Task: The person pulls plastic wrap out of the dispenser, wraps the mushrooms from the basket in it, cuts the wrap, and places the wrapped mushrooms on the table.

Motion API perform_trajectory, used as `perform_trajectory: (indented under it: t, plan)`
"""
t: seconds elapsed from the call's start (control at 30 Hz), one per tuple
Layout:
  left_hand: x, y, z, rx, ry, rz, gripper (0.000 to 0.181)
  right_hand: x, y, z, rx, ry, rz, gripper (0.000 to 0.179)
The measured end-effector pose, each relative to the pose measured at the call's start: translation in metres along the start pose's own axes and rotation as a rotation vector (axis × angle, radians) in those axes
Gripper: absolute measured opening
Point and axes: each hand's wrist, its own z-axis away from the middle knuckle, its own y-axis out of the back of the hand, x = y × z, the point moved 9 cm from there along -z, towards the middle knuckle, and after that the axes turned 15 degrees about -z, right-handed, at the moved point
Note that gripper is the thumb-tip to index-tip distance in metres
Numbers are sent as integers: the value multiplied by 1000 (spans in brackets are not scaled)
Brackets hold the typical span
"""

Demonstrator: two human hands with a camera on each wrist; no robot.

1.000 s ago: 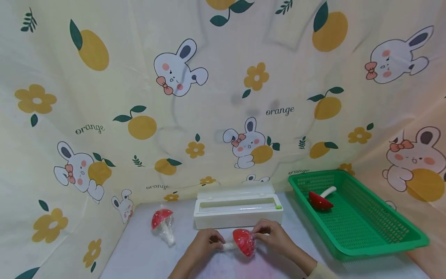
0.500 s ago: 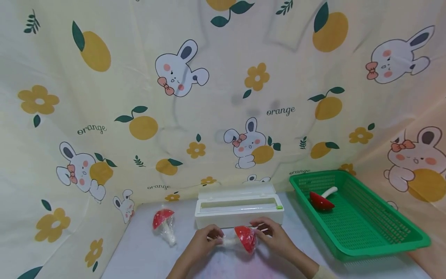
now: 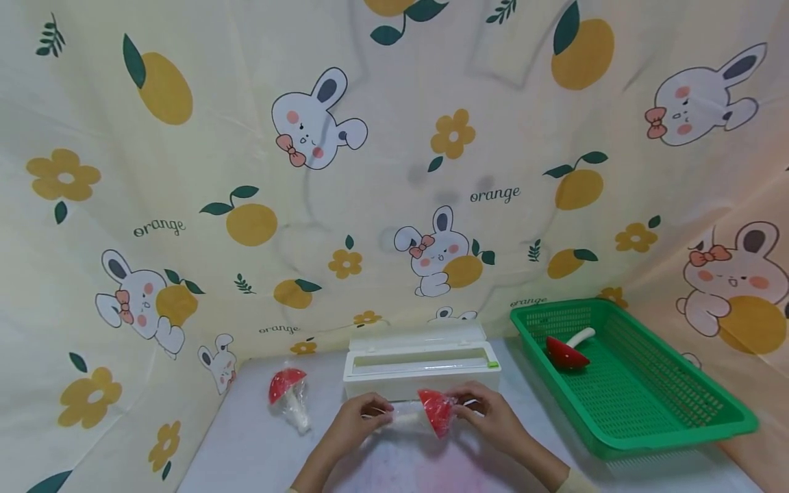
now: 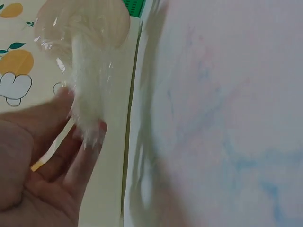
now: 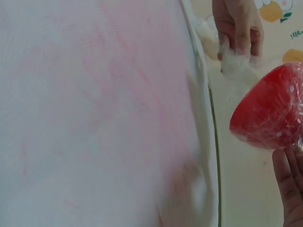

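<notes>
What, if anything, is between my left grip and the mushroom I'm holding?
Only clear plastic wrap, which covers the mushroom; your left grip pinches the wrapped stem near its end. Nothing else visible stands in between.

With forearms slanting inward, we hold our left hand and right hand face to face, both pinching.
</notes>
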Motion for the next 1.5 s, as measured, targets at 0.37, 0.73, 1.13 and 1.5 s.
perform_trajectory:
  t: [0.37,0.73,1.13,1.5]
  plan:
    - [-8,-5,-1,-42,1,-27,18,15,9,4,73,-190,-57,14]
    - [-11,-7,-1,-21,0,-55,11,26,9,7,125,-307,7,12]
    - [-1,-1,2,52,-41,40,18,17,-4,9,63,-284,-77,36]
    - [8,-8,1,-1,-31,-81,26,14,6,8,276,-276,-65,28]
